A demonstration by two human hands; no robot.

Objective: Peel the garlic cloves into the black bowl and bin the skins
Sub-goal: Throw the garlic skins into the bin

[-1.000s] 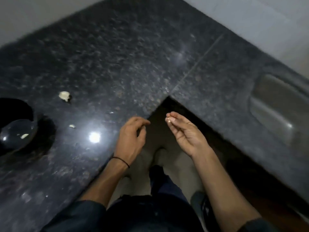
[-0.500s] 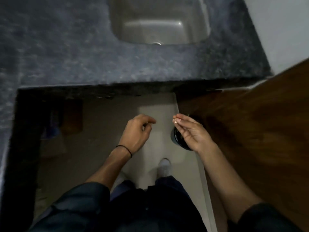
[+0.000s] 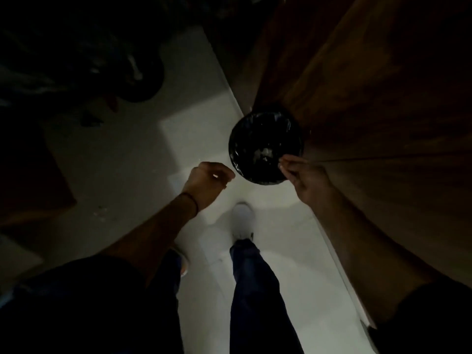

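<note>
While the right hand (image 3: 306, 180) hangs at the near-right rim of the bin (image 3: 236, 149), the drop is basically lined up.

- Key relation: bin mouth lies just ahead and left of the right fingertips (image 3: 283, 165), which overlap the rim in this view. Fingers point along a line toward the bin's centre. Bin is round and mouth-up, so no long axis to worry about.
- Right grip: fingers straight and pressed together, tips bunched. Pale speck at the tips could be a skin; too dark and small to tell, so I can't say it's pinching anything.
- Left hand (image 3: 207, 181): left of the bin, clearly apart from it, fingers curled under, palm hidden. Can't tell if it holds anything. Right hand is the nearer one by far.
- Bin contents: black liner, a few pale scraps (image 3: 265, 151) at the bottom, likely skins already dumped.
- Bin stands on the light floor (image 3: 194, 129), hard against the wooden panel (image 3: 370, 98); one shoe (image 3: 244, 218) just short of it.
- Black bowl, cloves and counter: not in view.

Judgement: binning step, near done. Next move needs the tips a touch further over the mouth, then spread. Risk: light skin sticks to fingers or drifts outside the rim.
</note>
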